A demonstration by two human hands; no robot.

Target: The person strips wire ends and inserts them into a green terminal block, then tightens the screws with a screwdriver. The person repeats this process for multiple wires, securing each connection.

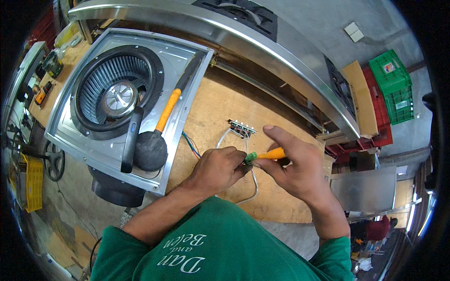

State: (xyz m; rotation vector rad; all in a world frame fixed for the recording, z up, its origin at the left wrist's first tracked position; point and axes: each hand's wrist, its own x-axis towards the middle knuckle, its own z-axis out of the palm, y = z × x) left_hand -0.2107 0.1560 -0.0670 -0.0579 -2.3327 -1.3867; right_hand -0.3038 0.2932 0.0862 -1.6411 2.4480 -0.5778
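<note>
My left hand is closed, its fingertips pinching a small green terminal block above the wooden tabletop. From the right, my right hand grips an orange-handled screwdriver, its narrow end at the green block. The right index finger is raised off the handle, while the thumb is beside it; the screwdriver's tip is too small to make out. Just beyond both hands lies a small circuit board with white wires. A white cable loops below the block, and thin colored wires run out near my left wrist.
On my left, a metal housing with a round blower fan carries a rubber mallet and a long black device. A stainless steel cooktop frame curves along the far side. Green crates are stacked at the right.
</note>
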